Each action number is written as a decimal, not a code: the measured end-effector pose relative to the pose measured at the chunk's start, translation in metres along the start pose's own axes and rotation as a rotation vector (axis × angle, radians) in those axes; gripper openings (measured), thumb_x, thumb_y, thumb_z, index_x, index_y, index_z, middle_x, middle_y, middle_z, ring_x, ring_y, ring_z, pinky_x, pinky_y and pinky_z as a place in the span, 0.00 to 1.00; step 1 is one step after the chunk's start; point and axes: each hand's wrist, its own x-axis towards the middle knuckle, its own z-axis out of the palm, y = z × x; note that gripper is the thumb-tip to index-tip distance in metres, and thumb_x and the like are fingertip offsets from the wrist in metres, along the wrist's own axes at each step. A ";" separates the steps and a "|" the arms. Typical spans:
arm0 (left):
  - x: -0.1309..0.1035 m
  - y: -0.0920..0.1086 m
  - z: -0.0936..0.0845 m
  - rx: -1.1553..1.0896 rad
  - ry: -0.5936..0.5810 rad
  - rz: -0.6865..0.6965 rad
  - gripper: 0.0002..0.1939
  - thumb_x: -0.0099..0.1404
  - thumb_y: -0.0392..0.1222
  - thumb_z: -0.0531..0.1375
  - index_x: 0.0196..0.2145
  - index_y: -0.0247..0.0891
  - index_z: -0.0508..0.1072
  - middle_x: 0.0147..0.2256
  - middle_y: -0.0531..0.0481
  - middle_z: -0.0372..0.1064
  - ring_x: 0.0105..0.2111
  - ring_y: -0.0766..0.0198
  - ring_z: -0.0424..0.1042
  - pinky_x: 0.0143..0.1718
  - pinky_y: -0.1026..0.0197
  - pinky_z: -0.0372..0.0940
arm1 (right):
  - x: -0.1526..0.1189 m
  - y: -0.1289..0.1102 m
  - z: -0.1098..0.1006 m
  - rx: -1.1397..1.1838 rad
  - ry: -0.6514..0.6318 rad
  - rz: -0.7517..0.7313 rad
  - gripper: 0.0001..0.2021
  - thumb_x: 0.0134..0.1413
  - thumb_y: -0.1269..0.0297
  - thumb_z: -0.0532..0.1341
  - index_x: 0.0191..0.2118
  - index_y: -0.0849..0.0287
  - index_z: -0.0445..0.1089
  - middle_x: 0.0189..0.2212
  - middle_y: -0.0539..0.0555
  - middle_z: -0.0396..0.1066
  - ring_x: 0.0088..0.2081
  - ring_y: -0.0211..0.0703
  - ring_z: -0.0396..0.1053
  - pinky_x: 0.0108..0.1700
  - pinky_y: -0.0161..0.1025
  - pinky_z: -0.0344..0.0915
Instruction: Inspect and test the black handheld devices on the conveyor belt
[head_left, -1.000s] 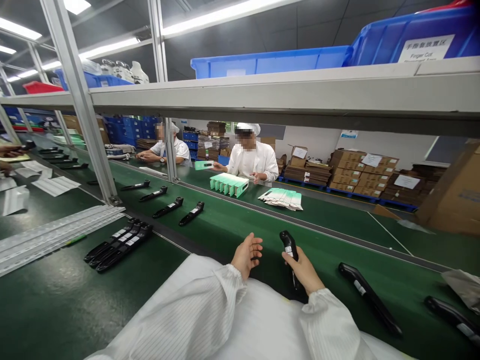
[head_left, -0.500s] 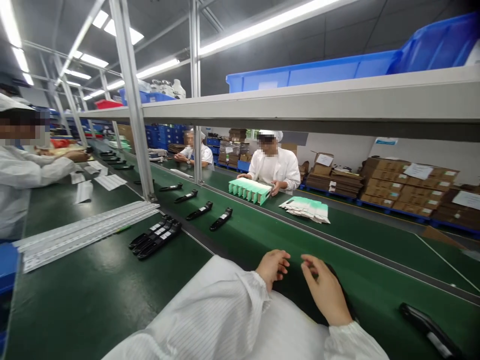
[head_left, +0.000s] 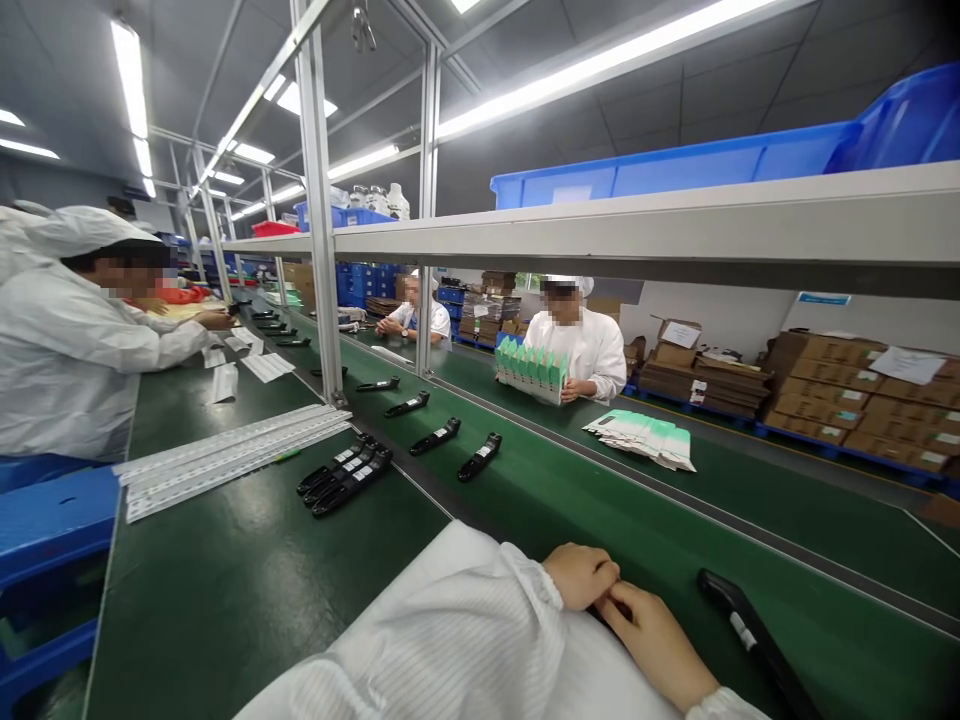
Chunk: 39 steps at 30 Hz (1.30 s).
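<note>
My left hand [head_left: 579, 576] is closed, with its fingers curled down over the front of my right hand [head_left: 654, 638]. My right hand's fingers are also drawn together, their tips meeting the left hand. I see nothing held in either, though the undersides are hidden. Both rest low over the green conveyor belt [head_left: 555, 500], by my white sleeves. Right of my right hand, apart from it, a long black plastic part [head_left: 742, 628] with a bent end and a white label lies on the belt.
Several similar black parts [head_left: 480, 457] lie spaced along the belt; a cluster [head_left: 346, 474] sits on the left table. White strips [head_left: 232, 455] lie beyond. Across, a co-worker [head_left: 577, 340] holds a green-and-white carton divider [head_left: 531, 378] near flat cartons [head_left: 643, 438]. A shelf [head_left: 645, 225] hangs overhead.
My hands were apart with fingers loosely spread; now they have come together and closed. My view has turned left. The co-worker opposite has tilted the green-and-white piece.
</note>
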 end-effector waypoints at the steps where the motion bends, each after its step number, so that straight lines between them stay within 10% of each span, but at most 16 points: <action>1: 0.000 0.000 0.000 0.022 -0.002 0.002 0.13 0.58 0.49 0.52 0.21 0.46 0.71 0.25 0.53 0.69 0.33 0.60 0.69 0.38 0.60 0.59 | 0.000 0.000 0.000 -0.006 -0.006 0.003 0.12 0.47 0.56 0.56 0.26 0.53 0.75 0.28 0.54 0.75 0.30 0.49 0.69 0.34 0.40 0.60; 13: 0.006 0.006 -0.015 0.279 -0.190 -0.077 0.13 0.59 0.47 0.50 0.33 0.43 0.73 0.33 0.53 0.71 0.36 0.62 0.69 0.38 0.62 0.62 | -0.001 -0.006 -0.001 -0.084 -0.049 0.015 0.16 0.50 0.52 0.52 0.29 0.53 0.75 0.31 0.54 0.75 0.32 0.47 0.70 0.35 0.38 0.62; 21: 0.021 -0.033 -0.099 0.636 0.482 -0.400 0.28 0.57 0.40 0.55 0.55 0.35 0.55 0.53 0.39 0.56 0.54 0.51 0.54 0.51 0.52 0.52 | -0.004 -0.017 -0.005 -0.109 -0.046 0.062 0.16 0.50 0.51 0.52 0.34 0.50 0.74 0.33 0.52 0.75 0.32 0.46 0.70 0.33 0.36 0.63; 28: 0.030 -0.042 -0.099 0.284 0.420 -0.537 0.22 0.55 0.27 0.53 0.49 0.32 0.61 0.50 0.33 0.58 0.56 0.47 0.51 0.52 0.45 0.48 | -0.001 -0.014 -0.001 -0.089 -0.012 0.049 0.14 0.49 0.52 0.53 0.31 0.51 0.74 0.28 0.51 0.74 0.29 0.44 0.68 0.31 0.36 0.61; 33: 0.030 -0.020 -0.084 -0.052 0.250 -0.475 0.17 0.62 0.37 0.45 0.47 0.34 0.63 0.42 0.40 0.67 0.40 0.61 0.68 0.35 0.61 0.63 | 0.004 -0.002 -0.001 0.099 0.069 0.051 0.15 0.46 0.50 0.56 0.31 0.54 0.74 0.25 0.52 0.72 0.28 0.43 0.67 0.31 0.37 0.62; 39: 0.024 0.014 -0.059 -1.171 0.060 -0.470 0.19 0.62 0.47 0.45 0.39 0.32 0.68 0.36 0.45 0.67 0.25 0.71 0.66 0.15 0.72 0.50 | 0.009 0.003 -0.020 0.374 0.314 0.141 0.18 0.39 0.47 0.60 0.30 0.56 0.74 0.22 0.51 0.67 0.24 0.40 0.63 0.25 0.36 0.59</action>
